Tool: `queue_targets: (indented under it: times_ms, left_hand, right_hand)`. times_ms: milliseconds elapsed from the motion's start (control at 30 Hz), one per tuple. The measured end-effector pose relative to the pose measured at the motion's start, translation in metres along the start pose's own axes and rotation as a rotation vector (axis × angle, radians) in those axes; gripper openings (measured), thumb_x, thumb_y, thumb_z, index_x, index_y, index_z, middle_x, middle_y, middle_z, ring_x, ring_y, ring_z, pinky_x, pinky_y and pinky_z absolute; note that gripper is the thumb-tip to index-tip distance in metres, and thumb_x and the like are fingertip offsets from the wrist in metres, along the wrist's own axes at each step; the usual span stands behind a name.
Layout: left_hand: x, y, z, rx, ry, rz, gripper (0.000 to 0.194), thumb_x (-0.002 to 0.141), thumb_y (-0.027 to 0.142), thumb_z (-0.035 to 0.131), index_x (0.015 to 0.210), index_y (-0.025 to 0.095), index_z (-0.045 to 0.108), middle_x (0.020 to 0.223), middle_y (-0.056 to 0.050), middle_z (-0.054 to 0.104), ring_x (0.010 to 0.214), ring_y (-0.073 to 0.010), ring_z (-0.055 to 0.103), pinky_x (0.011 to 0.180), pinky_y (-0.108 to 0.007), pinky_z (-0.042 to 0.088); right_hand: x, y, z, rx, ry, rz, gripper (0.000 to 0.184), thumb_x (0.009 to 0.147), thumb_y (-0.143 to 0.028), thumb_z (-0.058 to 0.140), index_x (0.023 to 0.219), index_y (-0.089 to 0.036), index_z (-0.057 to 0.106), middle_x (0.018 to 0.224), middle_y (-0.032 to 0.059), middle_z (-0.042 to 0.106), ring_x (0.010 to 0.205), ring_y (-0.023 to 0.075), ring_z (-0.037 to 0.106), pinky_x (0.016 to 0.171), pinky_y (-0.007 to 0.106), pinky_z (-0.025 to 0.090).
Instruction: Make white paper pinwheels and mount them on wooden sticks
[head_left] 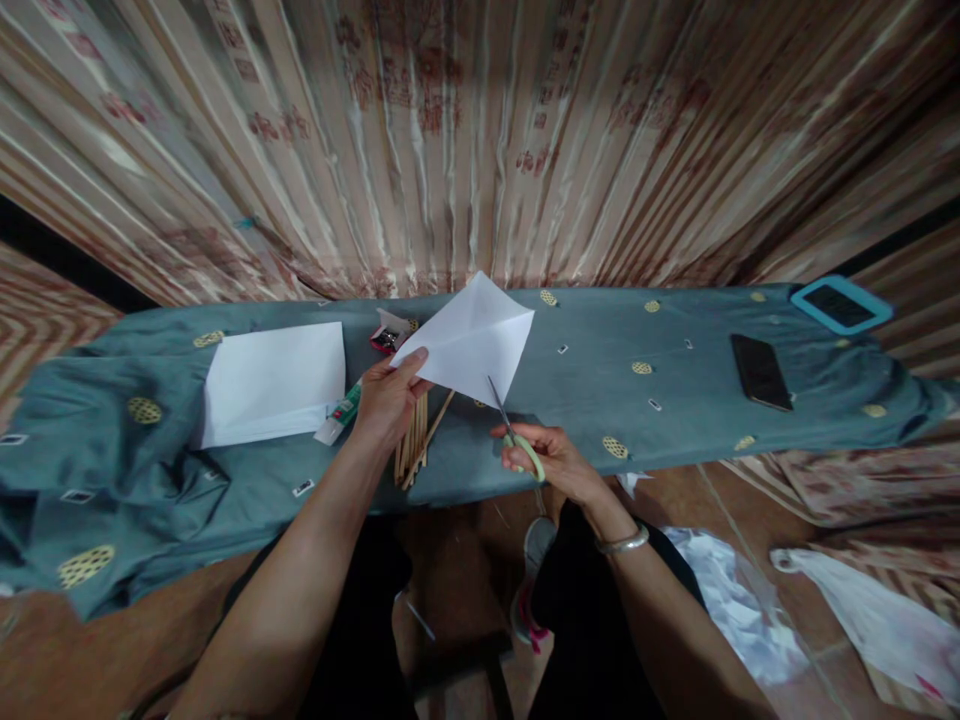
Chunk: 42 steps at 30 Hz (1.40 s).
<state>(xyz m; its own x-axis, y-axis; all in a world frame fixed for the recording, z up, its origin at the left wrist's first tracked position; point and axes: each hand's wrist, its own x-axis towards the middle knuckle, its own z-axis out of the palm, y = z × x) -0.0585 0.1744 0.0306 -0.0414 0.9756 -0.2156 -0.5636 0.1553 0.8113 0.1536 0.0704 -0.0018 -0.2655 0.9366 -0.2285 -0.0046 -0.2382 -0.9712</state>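
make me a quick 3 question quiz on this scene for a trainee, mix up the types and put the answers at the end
1. True or false: the left hand holds a sheet of paper.
2. What colour are the handles of the scissors in the right hand?
A) red
B) pale green
C) black
3. Fill the gap: in the picture, the phone lies to the ____ of the sticks.

Key: 1. true; 2. B; 3. right
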Motion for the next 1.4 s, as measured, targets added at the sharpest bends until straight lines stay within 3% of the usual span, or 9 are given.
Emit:
queue_targets:
  times_ms: [300,833,1400]
  left_hand:
    - [0.0003,-0.0001,0.0004,0.000,0.005,0.002,0.028,0.054,0.024,0.088,0.075,0.015,0.072,0.078,-0.006,0.077,0.088,-0.0240,0.074,0.084,-0.037,0.060]
    - [-0.0037,-0.0073,0.0022,0.024,-0.033,-0.018,0.025,0.056,0.024,0.087,0.074,0.015,0.072,0.080,-0.006,0.077,0.083,-0.0229,0.074,0.080,-0.037,0.060]
    - [-0.0042,-0.0049,0.0026,0.040,-0.036,-0.004,0.023,0.057,0.024,0.085,0.073,0.015,0.071,0.080,-0.007,0.077,0.088,-0.0248,0.074,0.083,-0.039,0.060]
  right_hand:
    - [0.0012,-0.0008,0.0023,0.084,0.028,0.036,0.045,0.065,-0.047,0.083,0.099,-0.018,0.074,0.066,-0.0029,0.062,0.060,0.0079,0.055,0.058,0.023,0.047]
    - [0.0003,-0.0045,0.0004,0.021,0.049,-0.017,0.046,0.071,-0.049,0.079,0.103,-0.018,0.072,0.072,0.0000,0.067,0.063,0.0097,0.059,0.060,0.024,0.049]
    - [0.0025,0.0008,0.0010,0.079,0.074,0.005,0.046,0.065,-0.047,0.084,0.100,-0.019,0.073,0.064,-0.0036,0.063,0.057,0.0081,0.058,0.057,0.023,0.050]
